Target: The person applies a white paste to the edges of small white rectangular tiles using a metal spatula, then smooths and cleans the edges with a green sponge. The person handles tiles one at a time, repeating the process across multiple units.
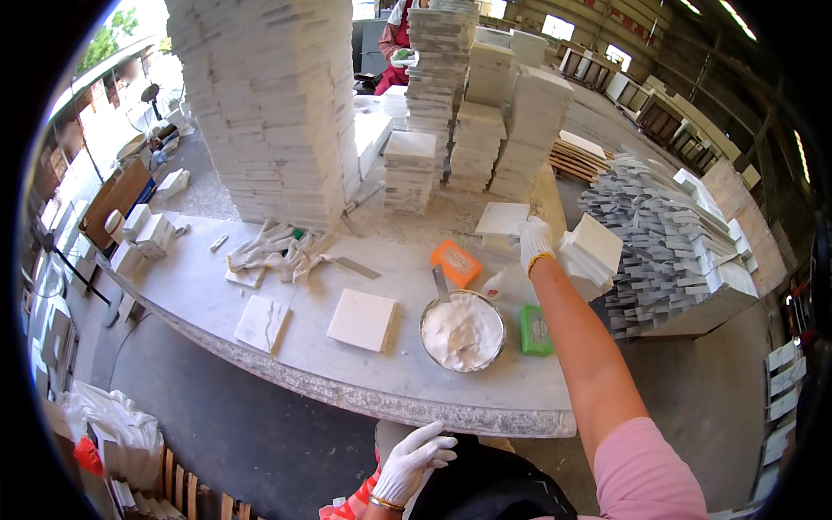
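Note:
My right hand (536, 243), in a white glove, reaches to the far right of the table and closes on the right edge of a white stone tile (501, 218) that lies on a low stack. Its fingertips are partly hidden. Beside that wrist stands another stack of white tiles (593, 247). My left hand (418, 462), also gloved, hangs before the table's front edge with its fingers loosely stretched and nothing in it. On the table are a steel bowl of white paste (464, 334) with a putty knife (441, 283) in it, a plain white tile (362, 319) and a grey-veined tile (263, 324).
An orange box (457, 263), a small white bottle (494, 284) and a green box (536, 330) surround the bowl. White gloves (282, 250) and a flat metal blade (357, 267) lie leftward. Tall tile stacks (260, 113) rise behind; another person (396, 48) stands beyond them.

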Demonstrator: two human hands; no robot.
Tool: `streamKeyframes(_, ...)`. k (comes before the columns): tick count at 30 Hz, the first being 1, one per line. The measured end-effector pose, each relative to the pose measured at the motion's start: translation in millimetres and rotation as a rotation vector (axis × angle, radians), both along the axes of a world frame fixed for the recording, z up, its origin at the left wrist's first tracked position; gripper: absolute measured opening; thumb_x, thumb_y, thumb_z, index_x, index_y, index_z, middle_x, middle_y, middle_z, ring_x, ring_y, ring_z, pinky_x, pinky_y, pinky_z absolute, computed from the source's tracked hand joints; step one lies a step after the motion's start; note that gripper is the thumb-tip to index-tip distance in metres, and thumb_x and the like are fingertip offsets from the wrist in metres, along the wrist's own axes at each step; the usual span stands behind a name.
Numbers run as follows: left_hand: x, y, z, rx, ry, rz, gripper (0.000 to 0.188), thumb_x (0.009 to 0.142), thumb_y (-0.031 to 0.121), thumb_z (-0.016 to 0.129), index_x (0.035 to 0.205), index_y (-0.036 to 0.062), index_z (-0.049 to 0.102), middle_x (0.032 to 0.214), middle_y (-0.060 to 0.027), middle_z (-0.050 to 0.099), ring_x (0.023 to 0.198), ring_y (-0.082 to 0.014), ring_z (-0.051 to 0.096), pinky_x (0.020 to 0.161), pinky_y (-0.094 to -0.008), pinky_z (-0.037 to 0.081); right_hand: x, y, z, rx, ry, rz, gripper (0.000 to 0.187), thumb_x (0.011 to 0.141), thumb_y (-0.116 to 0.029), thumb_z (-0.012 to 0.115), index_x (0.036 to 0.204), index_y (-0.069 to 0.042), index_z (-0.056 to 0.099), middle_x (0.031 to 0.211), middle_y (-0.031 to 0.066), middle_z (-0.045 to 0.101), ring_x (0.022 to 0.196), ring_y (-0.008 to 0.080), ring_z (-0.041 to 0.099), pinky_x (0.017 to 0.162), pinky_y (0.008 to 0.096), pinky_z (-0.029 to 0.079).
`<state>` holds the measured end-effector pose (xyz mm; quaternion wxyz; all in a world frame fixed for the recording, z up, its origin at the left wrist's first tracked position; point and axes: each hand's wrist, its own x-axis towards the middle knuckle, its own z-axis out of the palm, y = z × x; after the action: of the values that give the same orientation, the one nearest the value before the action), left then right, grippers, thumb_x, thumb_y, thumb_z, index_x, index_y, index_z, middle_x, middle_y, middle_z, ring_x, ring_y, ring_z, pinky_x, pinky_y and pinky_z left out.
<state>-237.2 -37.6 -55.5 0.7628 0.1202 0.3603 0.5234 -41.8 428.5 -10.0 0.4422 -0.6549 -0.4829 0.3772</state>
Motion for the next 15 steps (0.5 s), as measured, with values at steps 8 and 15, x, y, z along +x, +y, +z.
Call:
streamKeyframes(8, -0.7, 9.5, -4.0, 0.035, -0.039, -0.083, 0.058, 0.099, 0.020, 0.062, 0.146, -0.0064, 0.042, 0.125, -0.0194, 0.066, 0.102, -0.0252, 0.069, 0.087, -0.0331, 0.054, 122.0, 85.2, -83.7, 0.152, -0.736, -0.088, 0.030, 0.086, -0.021, 0.057, 0.100, -0.001, 0.074, 0.100, 0.0251, 0.072, 0.095, 0.0393, 0.071, 0.080, 0.0442, 0.056)
streamKeyframes(15, -27.2, 9.2, 11.9, -0.018, 0.115, 0.139, 0.054, 0.094, 0.015, 0.065, 0.140, -0.0085, 0.048, 0.118, -0.0238, 0.069, 0.093, -0.0277, 0.071, 0.080, -0.0340, 0.055, 8.0, 6.3, -20.6, -0.032, -0.642, -0.001, 0.037, 0.087, -0.023, 0.054, 0.112, -0.001, 0.070, 0.116, 0.0294, 0.067, 0.112, 0.0460, 0.063, 0.097, 0.0471, 0.050)
